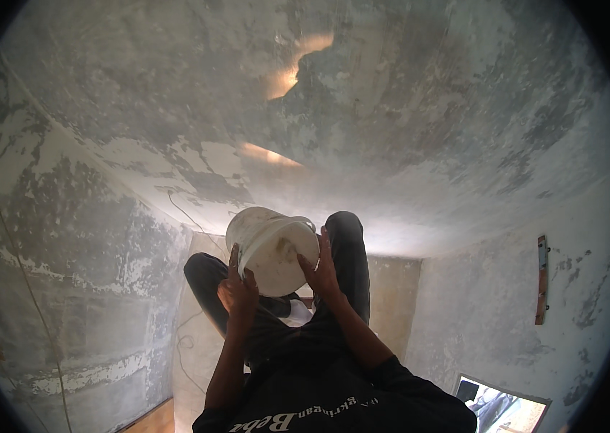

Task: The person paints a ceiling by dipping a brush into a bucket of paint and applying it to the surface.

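Note:
A white plastic bucket (270,265) is tilted between my raised knees, its round face turned toward me. That face carries a brownish stain near the middle; whether it is a lid or the base I cannot tell. A pale curved band, like a rim or handle, runs along its upper edge. My left hand (237,290) grips the bucket's lower left side, fingers pointing up along it. On the right side my right hand (321,268) presses against it, thumb on the face and fingers along the edge. Both hands are closed on the bucket.
Patchy, peeling grey walls surround me, one (391,108) right in front. A thin cable (27,285) hangs down the left wall. A narrow wooden strip with hooks (541,280) is on the right wall. At lower right is a bright framed opening (501,405).

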Demonstrator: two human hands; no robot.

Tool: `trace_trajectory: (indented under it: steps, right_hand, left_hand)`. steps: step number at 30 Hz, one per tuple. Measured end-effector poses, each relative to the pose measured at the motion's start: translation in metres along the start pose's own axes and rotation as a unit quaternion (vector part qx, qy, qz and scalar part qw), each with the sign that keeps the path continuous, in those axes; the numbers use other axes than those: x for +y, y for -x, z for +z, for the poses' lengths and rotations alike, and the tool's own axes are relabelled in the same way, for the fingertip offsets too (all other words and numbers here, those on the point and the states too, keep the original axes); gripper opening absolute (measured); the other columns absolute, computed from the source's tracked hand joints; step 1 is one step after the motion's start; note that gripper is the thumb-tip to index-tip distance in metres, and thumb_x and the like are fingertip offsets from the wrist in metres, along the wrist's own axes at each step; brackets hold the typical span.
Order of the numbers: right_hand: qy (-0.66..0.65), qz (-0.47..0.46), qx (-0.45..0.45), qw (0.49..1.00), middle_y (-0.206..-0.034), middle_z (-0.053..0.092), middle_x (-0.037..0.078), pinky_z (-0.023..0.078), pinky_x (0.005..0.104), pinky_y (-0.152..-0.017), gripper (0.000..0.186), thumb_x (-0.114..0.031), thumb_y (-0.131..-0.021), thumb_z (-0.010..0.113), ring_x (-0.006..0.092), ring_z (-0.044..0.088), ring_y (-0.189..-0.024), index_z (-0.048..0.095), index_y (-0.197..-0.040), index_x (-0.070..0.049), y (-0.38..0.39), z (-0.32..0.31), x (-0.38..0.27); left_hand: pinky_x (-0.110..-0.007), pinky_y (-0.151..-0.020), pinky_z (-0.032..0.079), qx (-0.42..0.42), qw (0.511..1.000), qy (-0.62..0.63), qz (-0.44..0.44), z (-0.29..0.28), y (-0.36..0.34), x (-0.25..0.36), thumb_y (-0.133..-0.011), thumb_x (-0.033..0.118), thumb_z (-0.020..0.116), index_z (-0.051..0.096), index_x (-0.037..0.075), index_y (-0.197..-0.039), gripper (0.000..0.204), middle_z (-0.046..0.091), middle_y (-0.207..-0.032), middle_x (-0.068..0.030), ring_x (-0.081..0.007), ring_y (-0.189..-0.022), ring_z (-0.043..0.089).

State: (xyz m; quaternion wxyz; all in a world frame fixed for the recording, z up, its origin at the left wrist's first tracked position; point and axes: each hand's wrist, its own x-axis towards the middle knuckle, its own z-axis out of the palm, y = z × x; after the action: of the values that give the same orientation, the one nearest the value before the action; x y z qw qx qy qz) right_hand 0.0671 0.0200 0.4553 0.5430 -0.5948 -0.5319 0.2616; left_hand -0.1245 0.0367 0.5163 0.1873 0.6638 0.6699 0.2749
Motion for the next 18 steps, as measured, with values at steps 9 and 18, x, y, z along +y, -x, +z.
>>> trace_trajectory:
  steps: [9, 18]
  right_hand:
    - [-0.07, 0.073, -0.031, 0.994, -0.123, 0.052, 0.017, 0.043, 0.0375, -0.096, 0.056, -0.02, -0.086, 0.067, 0.0244, 0.052, -0.114, 0.044, -0.133, 0.0, -0.004, -0.013, -0.013]
    - [-0.075, 0.175, -0.088, 0.978, -0.098, 0.066, 0.01, 0.051, 0.0336, -0.078, 0.034, -0.027, -0.087, 0.067, 0.0185, 0.063, -0.094, 0.061, -0.108, -0.001, -0.01, -0.029, -0.005]
  left_hand:
    - [-0.035, -0.042, 0.049, -0.126, 0.945, 0.238, -0.187, -0.019, 0.004, 0.011, -0.077, 0.009, 0.049, 0.054, -0.002, -0.114, 0.04, 0.064, -0.066, -0.0165, -0.0233, -0.044, 0.061]
    - [-0.03, -0.034, 0.046, -0.198, 0.915, 0.276, -0.219, -0.024, 0.023, 0.005, -0.076, 0.009, 0.048, 0.052, -0.006, -0.11, 0.037, 0.062, -0.064, -0.0155, -0.0205, -0.042, 0.06]
